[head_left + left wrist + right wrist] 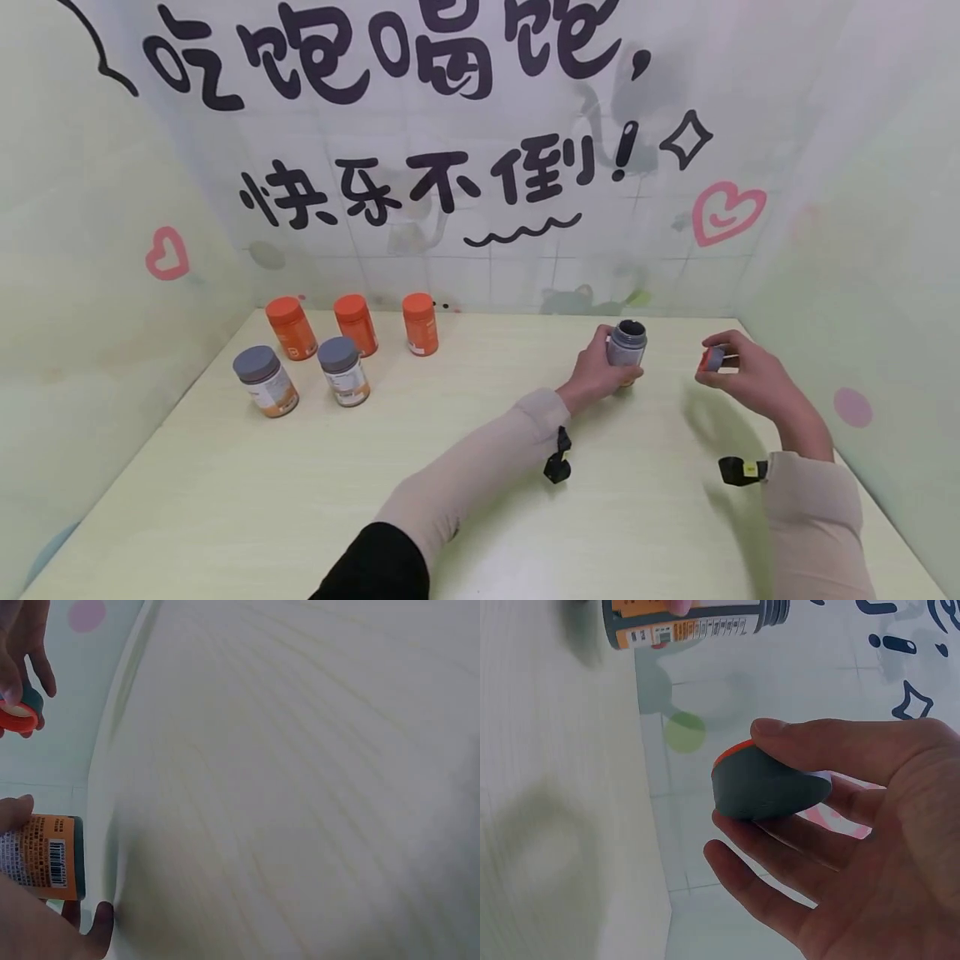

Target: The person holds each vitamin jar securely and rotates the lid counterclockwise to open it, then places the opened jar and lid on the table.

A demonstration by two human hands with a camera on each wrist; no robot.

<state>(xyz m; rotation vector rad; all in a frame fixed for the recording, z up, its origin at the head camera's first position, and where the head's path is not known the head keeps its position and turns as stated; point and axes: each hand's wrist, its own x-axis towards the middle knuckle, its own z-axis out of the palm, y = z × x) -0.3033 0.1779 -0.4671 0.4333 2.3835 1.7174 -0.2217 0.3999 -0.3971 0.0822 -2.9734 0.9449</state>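
Head view: I have the left hand (588,377) wrapped round the body of a small cylindrical grey-necked jar with a white-and-orange label (624,357), uncapped, mouth up, towards the back of the pale wood-look table (225,500). Can't tell if the base touches the tabletop. The inside looks dark; contents, if any, not readable.

The right hand (750,379) pinches a short round grey plastic-looking cap with an orange rim (769,784), off to the jar's right, apart from it and above the table. Right wrist view: thumb on one side, fingers on the other, lowest finger clear of it. Orange side faces roughly towards the jar.

Step in hand, my read: handling jar and cap separately. To do it well, I'd keep the left grip on the body, clear of the threaded neck, and the jar near vertical, since nothing covers the mouth. Firm hold there, no squeezing. Cap: light pinch by the edge, fingers off the orange side; too loose and it could slip.

Two white-and-orange jars with grey lids (343,375) and three orange jars with orange lids (356,325) stand well apart at the left; I'd keep the left sleeve clear of those.
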